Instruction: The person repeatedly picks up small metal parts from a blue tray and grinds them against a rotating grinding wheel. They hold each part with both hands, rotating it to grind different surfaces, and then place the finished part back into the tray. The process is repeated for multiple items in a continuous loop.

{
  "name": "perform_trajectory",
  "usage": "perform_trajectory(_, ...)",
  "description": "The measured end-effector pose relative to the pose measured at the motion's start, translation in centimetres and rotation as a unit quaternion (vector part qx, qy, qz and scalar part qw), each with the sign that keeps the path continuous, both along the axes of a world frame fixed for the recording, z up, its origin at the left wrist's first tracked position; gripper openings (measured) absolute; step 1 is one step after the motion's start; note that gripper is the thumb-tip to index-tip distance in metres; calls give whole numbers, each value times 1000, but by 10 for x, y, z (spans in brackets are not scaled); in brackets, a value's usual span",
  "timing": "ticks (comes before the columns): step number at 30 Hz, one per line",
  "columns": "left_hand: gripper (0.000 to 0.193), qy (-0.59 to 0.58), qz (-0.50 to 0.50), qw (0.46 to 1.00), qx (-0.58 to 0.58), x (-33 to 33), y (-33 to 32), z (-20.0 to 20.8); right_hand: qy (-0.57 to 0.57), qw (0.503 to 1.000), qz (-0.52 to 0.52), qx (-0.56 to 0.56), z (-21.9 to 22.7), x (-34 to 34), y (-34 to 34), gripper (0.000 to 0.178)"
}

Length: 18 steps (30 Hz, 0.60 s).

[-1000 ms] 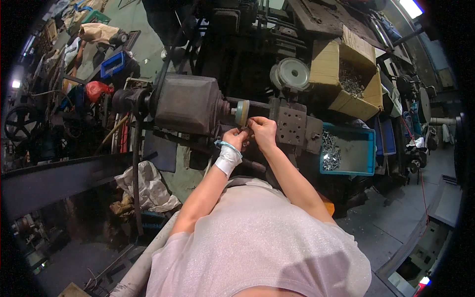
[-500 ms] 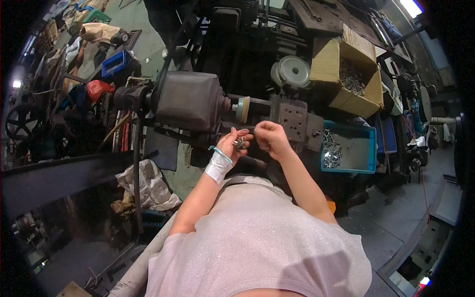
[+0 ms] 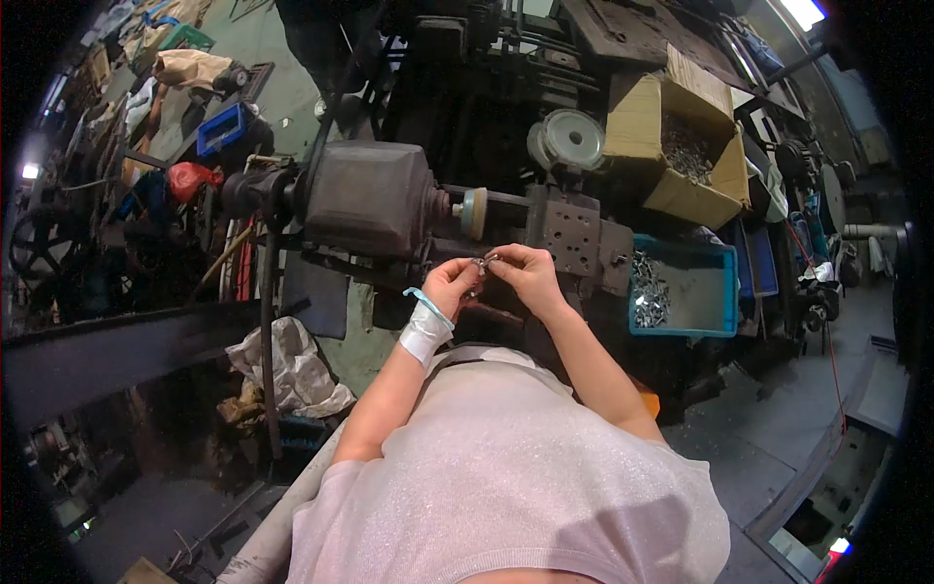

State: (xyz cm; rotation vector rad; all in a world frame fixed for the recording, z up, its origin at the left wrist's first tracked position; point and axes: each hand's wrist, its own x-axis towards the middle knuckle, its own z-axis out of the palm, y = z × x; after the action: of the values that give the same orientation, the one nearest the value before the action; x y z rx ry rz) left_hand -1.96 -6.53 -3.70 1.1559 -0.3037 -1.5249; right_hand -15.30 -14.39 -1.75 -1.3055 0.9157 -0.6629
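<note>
My left hand (image 3: 455,282) is closed around several small shiny metal pieces, partly hidden by its fingers. A white wrap and a light blue band circle that wrist. Fingertips of my right hand (image 3: 525,275) pinch a small metal piece (image 3: 486,261) together with my left fingertips, just in front of the machine. Beyond the hands is a round wheel (image 3: 474,214), tan with a pale blue-green side, on the shaft of a dark machine housing (image 3: 365,200). To its right stands a dark block with drilled holes (image 3: 572,234).
A blue-green tray (image 3: 702,292) with shiny metal parts stands to the right. Behind it, an open cardboard box (image 3: 671,185) holds many small metal pieces. A round metal disc (image 3: 572,139) sits at the back. A white sack (image 3: 292,365) lies at left.
My right hand has come down to meet my left. The left, palm up with loose pieces before, has turned inward, and the fingertips of both now meet at a small metal piece.
</note>
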Motion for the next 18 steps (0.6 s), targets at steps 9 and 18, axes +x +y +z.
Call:
perform_trajectory(9, 14, -111, -29, 993, 39, 0, -15, -3, 44, 989, -120, 81, -18, 11, -1, 16)
perform_trajectory(18, 19, -77, 47, 991, 95, -13, -36, -17, 127, 983, -134, -6, -38, 22, -28, 19)
